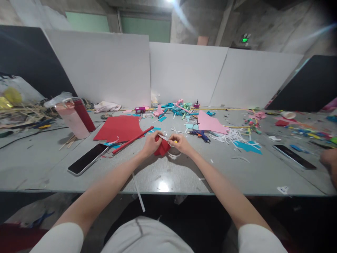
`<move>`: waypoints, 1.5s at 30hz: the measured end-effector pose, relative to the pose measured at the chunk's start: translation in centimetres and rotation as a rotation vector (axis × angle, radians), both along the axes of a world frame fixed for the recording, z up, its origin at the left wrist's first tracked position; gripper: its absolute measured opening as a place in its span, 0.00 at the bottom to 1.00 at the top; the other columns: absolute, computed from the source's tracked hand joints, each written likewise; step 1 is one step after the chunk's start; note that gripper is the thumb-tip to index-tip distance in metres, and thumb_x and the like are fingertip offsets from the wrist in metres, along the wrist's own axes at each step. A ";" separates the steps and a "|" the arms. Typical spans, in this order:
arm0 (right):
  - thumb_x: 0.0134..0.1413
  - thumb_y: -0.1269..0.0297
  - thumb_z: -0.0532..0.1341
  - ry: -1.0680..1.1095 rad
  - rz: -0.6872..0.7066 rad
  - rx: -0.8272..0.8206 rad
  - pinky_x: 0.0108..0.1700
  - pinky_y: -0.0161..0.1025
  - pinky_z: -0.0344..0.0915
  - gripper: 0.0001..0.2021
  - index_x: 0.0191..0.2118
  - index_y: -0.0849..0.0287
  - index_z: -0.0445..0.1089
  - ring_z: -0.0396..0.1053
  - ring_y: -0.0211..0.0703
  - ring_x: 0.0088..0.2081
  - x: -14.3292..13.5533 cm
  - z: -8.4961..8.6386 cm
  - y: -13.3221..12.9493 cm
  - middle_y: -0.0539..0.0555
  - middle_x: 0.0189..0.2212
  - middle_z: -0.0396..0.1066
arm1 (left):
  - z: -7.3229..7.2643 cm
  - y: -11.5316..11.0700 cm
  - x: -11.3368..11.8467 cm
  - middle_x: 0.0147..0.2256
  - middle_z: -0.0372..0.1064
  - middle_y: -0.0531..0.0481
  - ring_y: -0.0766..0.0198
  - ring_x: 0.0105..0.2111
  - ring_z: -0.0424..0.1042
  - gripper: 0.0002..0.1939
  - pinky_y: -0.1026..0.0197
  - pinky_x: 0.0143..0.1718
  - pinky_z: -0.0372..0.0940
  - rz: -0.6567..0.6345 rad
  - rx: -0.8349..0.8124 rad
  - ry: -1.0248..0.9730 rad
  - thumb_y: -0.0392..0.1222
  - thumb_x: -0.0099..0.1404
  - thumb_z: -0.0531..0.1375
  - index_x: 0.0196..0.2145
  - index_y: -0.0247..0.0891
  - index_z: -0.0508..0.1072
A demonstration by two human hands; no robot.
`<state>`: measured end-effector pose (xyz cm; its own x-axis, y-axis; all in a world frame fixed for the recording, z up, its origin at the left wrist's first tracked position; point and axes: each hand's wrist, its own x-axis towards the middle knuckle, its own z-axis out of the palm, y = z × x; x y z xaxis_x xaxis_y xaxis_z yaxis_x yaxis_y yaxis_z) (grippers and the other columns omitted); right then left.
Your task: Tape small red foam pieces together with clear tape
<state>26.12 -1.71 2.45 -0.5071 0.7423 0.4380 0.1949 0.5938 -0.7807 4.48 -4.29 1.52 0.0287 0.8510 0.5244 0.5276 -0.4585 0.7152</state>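
My left hand [153, 143] and my right hand [182, 144] are close together above the table. A narrow white strip [163, 137] runs between them, pinched in the fingers of both. Just below the strip is a folded red piece [162, 148], partly covered by my left hand; I cannot tell whether it is held or lies on the table. A small yellow thing shows at my right fingers, too little of it visible to name. Under my right hand a white curved band [174, 154] rests on the table.
A red sheet [118, 127], a red rod [133, 140] and a phone [88, 159] lie to the left, near two bottles [74, 119]. A blue glue gun [200, 135], pink sheet [212, 122] and white paper shreds [234, 137] lie to the right. Another person's hand [330, 160] is at far right.
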 end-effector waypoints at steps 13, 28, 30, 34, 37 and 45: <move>0.57 0.53 0.65 -0.018 -0.023 0.010 0.39 0.40 0.64 0.12 0.32 0.57 0.72 0.67 0.42 0.33 0.1 -0.2 0.1 0.50 0.28 0.73 | -0.2 0.0 0.0 0.43 0.81 0.47 0.58 0.41 0.78 0.11 0.57 0.46 0.68 -0.026 0.041 0.040 0.30 0.70 0.58 0.44 0.43 0.77; 0.63 0.49 0.62 0.010 0.040 -0.012 0.42 0.41 0.65 0.15 0.37 0.57 0.74 0.71 0.44 0.36 0.4 -0.3 -0.1 0.51 0.32 0.75 | -0.1 -0.1 -0.1 0.42 0.81 0.46 0.59 0.41 0.78 0.11 0.59 0.46 0.68 -0.044 0.032 0.063 0.30 0.70 0.58 0.44 0.41 0.77; 0.63 0.50 0.63 0.015 0.042 -0.017 0.43 0.41 0.66 0.14 0.38 0.57 0.74 0.72 0.45 0.37 0.4 -0.3 -0.2 0.52 0.33 0.76 | -0.2 0.0 -0.1 0.42 0.81 0.46 0.59 0.40 0.77 0.11 0.58 0.46 0.67 -0.033 0.036 0.064 0.29 0.69 0.58 0.44 0.41 0.77; 0.62 0.51 0.64 -0.018 -0.004 0.011 0.42 0.41 0.65 0.13 0.37 0.57 0.74 0.70 0.44 0.35 0.2 -0.3 -0.3 0.51 0.31 0.75 | -0.3 0.1 -0.2 0.43 0.81 0.47 0.59 0.42 0.78 0.13 0.58 0.47 0.68 -0.034 0.019 0.065 0.29 0.69 0.59 0.45 0.43 0.77; 0.61 0.49 0.65 -0.036 -0.033 0.017 0.40 0.40 0.65 0.15 0.35 0.58 0.73 0.69 0.43 0.34 0.1 -0.3 -0.3 0.50 0.30 0.75 | -0.2 0.0 -0.2 0.43 0.81 0.47 0.59 0.41 0.77 0.13 0.58 0.47 0.68 -0.042 -0.012 0.071 0.28 0.69 0.59 0.45 0.43 0.77; 0.62 0.39 0.65 -0.047 -0.037 0.009 0.41 0.42 0.66 0.24 0.34 0.57 0.74 0.68 0.44 0.35 0.2 0.2 -0.6 0.50 0.30 0.74 | -0.5 0.0 -0.3 0.38 0.80 0.48 0.61 0.35 0.75 0.12 0.60 0.40 0.66 -0.034 0.009 0.128 0.31 0.70 0.58 0.48 0.41 0.77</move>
<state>26.30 -2.31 2.62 -0.4998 0.7569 0.4211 0.2532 0.5927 -0.7646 4.19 -4.30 0.97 0.1245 0.8434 0.5226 0.5984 -0.4840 0.6385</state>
